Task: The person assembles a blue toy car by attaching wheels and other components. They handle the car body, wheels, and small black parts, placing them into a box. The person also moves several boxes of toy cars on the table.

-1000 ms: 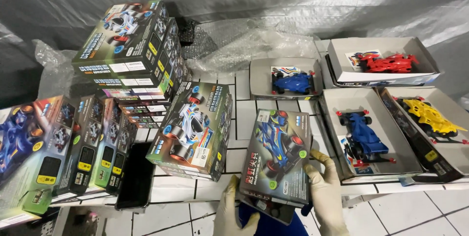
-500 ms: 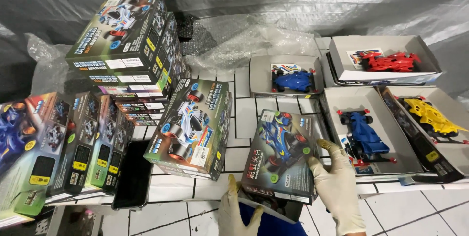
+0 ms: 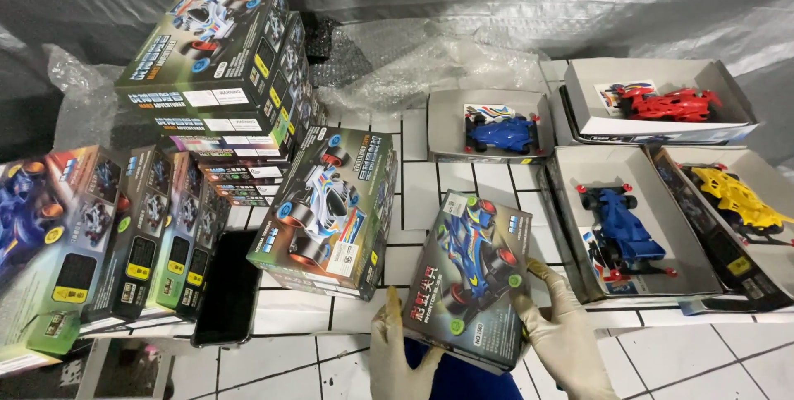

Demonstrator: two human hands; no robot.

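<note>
Blue car box point(image 3: 470, 280) has dropped lower and tilted since a second ago, right hand point(image 3: 562, 335) shifted along its right edge. Left hand point(image 3: 397, 350) grasps the lower left corner; both gloved, clasping the box above the white tiled table point(image 3: 422, 177). White sticker on its top left corner. Green-edged white-car box point(image 3: 331, 214) just left; stacked boxes point(image 3: 219, 77) behind. Open tray with blue car point(image 3: 624, 230) right; underside possibly resting on something blue, unclear.

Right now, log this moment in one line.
left hand: holds toy car box | right hand: holds same box | beside: white-car box | surface: tiled table
</note>
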